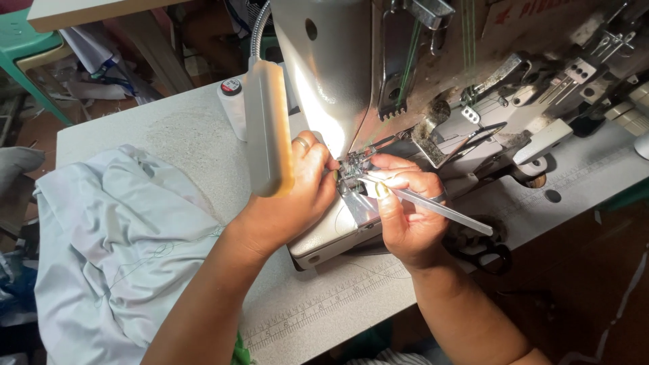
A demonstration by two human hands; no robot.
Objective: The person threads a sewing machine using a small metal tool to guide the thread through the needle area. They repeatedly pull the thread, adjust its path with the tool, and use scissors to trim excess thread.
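Tweezers, long slim steel ones [433, 205], sit pinched in the right hand [405, 216] at centre frame, tips aimed into the needle and presser-foot area [351, 170] of the grey industrial sewing machine [331, 81]. Green thread [407, 64] runs down the machine's front, upper centre. Left hand [301, 192], w/ a ring on one finger, is curled against the other side of the foot, fingertips pressed in at the needle; whether it grips thread I can't tell, too small & partly behind the cream oblong lamp head [268, 128] on its gooseneck.

Looks to me like a threading step: tweezer tips are right at the needle, thread seemingly not yet through. Next move would call for a steady, fine nudge of the tips, w/ the left fingers bracing, since the gap there is tight.

Pale blue-grey fabric [115, 243] lies bunched at lower left of the frame, well apart from the foot. Black-handled scissors [483, 253] lie on the grey worktable [169, 128] just right of the right wrist. A printed ruler strip [324, 304] runs along the table's near edge.
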